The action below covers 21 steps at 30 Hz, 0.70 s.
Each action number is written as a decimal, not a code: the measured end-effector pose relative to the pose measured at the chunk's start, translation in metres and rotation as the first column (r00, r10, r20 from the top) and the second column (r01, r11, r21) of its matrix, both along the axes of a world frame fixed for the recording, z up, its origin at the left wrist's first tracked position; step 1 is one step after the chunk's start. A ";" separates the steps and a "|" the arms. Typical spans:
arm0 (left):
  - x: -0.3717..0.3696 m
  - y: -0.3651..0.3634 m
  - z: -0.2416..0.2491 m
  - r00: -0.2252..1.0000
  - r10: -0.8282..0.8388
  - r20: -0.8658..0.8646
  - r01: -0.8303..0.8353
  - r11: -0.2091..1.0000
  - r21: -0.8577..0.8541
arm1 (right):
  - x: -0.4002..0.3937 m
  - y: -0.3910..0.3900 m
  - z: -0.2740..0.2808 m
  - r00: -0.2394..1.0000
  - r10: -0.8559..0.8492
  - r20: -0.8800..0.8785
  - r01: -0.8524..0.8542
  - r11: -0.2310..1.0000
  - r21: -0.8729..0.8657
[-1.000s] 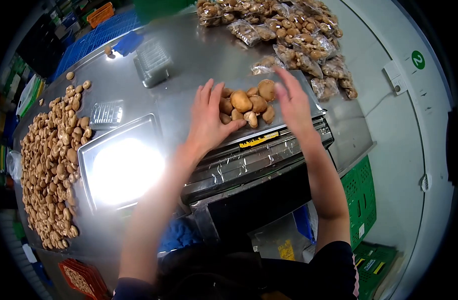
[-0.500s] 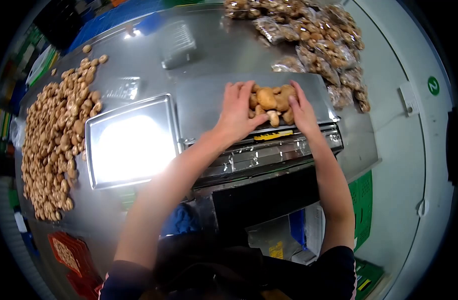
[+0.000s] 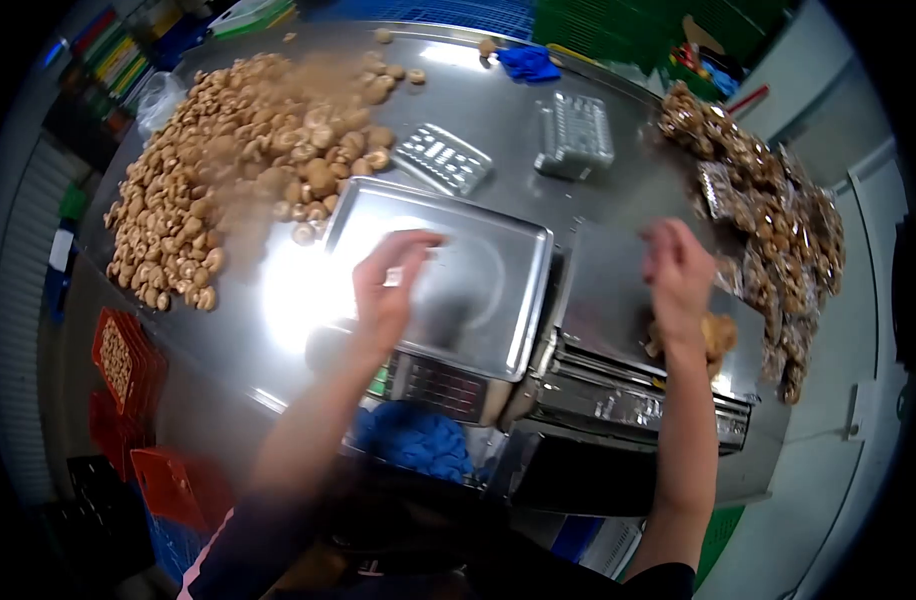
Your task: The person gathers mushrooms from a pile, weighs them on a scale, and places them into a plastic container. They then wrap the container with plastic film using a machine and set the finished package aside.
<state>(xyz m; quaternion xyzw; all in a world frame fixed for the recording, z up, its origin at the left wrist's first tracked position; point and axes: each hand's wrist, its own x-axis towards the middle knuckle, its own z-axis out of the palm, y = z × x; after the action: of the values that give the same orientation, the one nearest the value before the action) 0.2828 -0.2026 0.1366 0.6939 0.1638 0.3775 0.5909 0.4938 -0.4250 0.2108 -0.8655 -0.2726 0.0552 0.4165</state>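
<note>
Fingers of your left hand [image 3: 393,285] are curling loosely, gripping nothing, over the steel tray [image 3: 458,270]; your right hand [image 3: 678,275] is hovering above mushrooms [image 3: 716,335] at right, grip indiscernible.

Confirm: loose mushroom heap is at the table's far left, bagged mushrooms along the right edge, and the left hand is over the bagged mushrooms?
Not quite. In the head view the left hand is over the steel tray in the middle, not the bagged mushrooms. The loose mushroom heap does sit far left, the bags along the right edge.
</note>
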 end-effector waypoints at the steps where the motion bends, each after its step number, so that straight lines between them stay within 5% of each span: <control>1: -0.027 0.029 -0.007 0.981 0.188 -0.051 -0.186 0.982 0.035 | -0.009 0.044 -0.002 0.995 0.100 -0.013 -0.100 0.994 0.045; 2: -0.049 0.060 -0.026 0.938 0.338 -0.073 -0.342 0.939 -0.038 | -0.010 0.083 -0.009 0.980 0.197 -0.020 -0.195 0.976 0.092; 3: -0.075 0.097 -0.046 0.902 0.420 -0.104 -0.409 0.906 0.113 | 0.000 0.118 -0.025 0.944 0.310 0.109 -0.319 0.945 0.076; 4: -0.103 0.135 -0.079 0.879 0.456 -0.137 -0.450 0.890 0.074 | 0.010 0.152 -0.049 0.880 0.412 0.236 -0.434 0.900 0.046; 5: -0.120 0.160 -0.094 0.820 0.536 -0.202 -0.499 0.841 0.207 | 0.019 0.179 -0.073 0.854 0.436 0.284 -0.437 0.897 -0.062; 7: -0.140 0.195 -0.108 0.751 0.612 -0.247 -0.605 0.788 0.114 | 0.041 0.228 -0.112 0.786 0.482 0.387 -0.404 0.874 -0.268; 10: -0.156 0.221 -0.121 0.663 0.584 -0.469 -0.656 0.755 0.012 | 0.060 0.283 -0.147 0.852 0.478 0.213 -0.317 0.795 -0.517; 12: -0.160 0.227 -0.127 0.562 0.530 -0.636 -0.488 0.832 0.263 | 0.080 0.299 -0.188 0.867 0.488 0.102 -0.359 0.753 -0.551; 14: -0.152 0.244 -0.134 0.557 0.511 -0.655 -0.419 0.854 0.310 | 0.075 0.318 -0.201 0.889 0.456 0.026 -0.359 0.733 -0.577; 16: -0.138 0.263 -0.174 0.400 0.730 -0.554 -0.410 0.683 0.605 | 0.061 0.325 -0.189 0.929 0.369 -0.002 -0.296 0.743 -0.601; 21: -0.126 0.278 -0.169 0.465 0.684 -0.561 -0.427 0.729 0.535 | 0.058 0.326 -0.192 0.875 0.462 0.144 -0.284 0.731 -0.620</control>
<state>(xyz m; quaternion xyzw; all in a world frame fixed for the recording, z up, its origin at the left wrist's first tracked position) 0.1564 0.0754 -0.0326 0.7749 0.5409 0.2631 0.1942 0.5516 -0.0992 0.0185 -0.8751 -0.4703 0.0921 0.0677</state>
